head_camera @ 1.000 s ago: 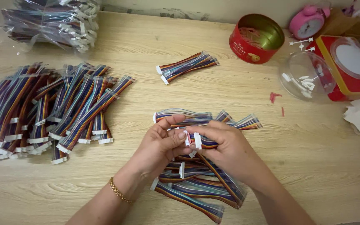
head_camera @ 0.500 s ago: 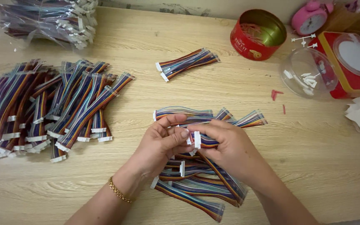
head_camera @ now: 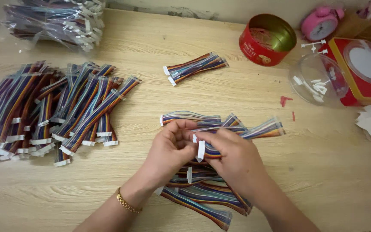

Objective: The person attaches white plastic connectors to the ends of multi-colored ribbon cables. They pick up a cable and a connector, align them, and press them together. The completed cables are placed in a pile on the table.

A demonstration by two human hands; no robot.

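Both forearms are bare, with no sleeves showing on either. The left hand [head_camera: 170, 148] carries no rings that can be seen, and on its wrist sits a thin gold chain bracelet [head_camera: 127, 202] with small links, fitting close. The right hand [head_camera: 232, 157] is plain too, wrist bare. The fingernails look short and unpainted, though they are small to judge.

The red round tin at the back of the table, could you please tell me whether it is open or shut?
Open: the red tin has no lid on, and its gold inner wall shows.
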